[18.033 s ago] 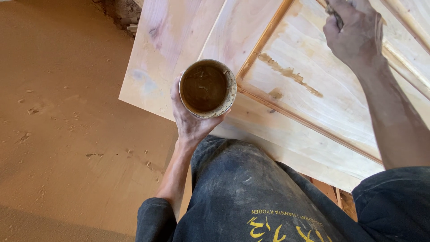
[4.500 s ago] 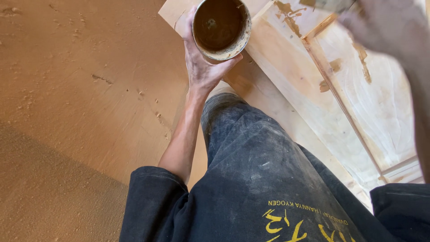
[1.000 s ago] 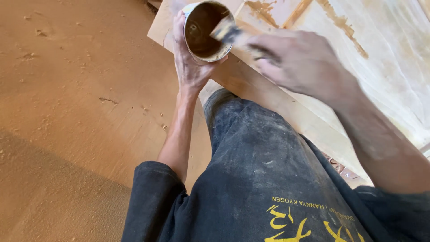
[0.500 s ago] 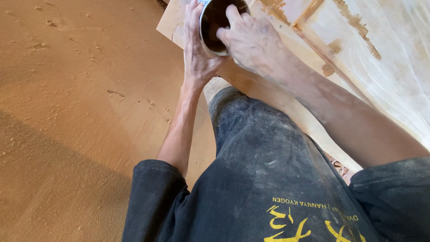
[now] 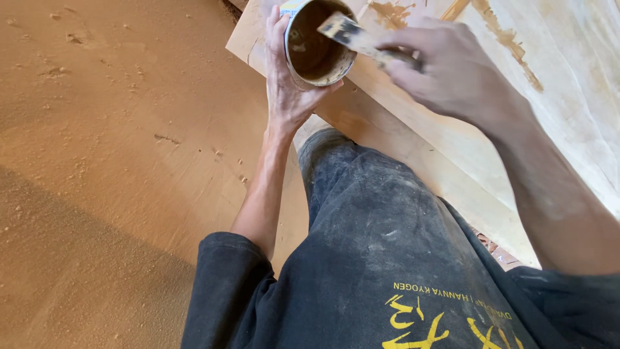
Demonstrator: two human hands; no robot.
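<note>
My left hand (image 5: 284, 90) grips a round tin can (image 5: 320, 45) holding brown paste, up near the top of the view. My right hand (image 5: 452, 71) holds a flat putty knife (image 5: 352, 35); its blade tip rests over the can's rim. Both hands hover above a pale wooden door panel (image 5: 568, 77) with raised moulding strips and brown filler smears (image 5: 394, 11). The knife's handle is hidden inside my fist.
A dusty orange floor (image 5: 116, 129) strewn with sawdust stretches to the left. My knee in dark dusty trousers (image 5: 374, 213) fills the lower middle. The panel's near edge (image 5: 413, 155) runs diagonally beside my leg.
Half a second ago my right hand's fingers were dipped over the can's mouth; now it has drawn back to the right, and the knife blade shows at the rim.
</note>
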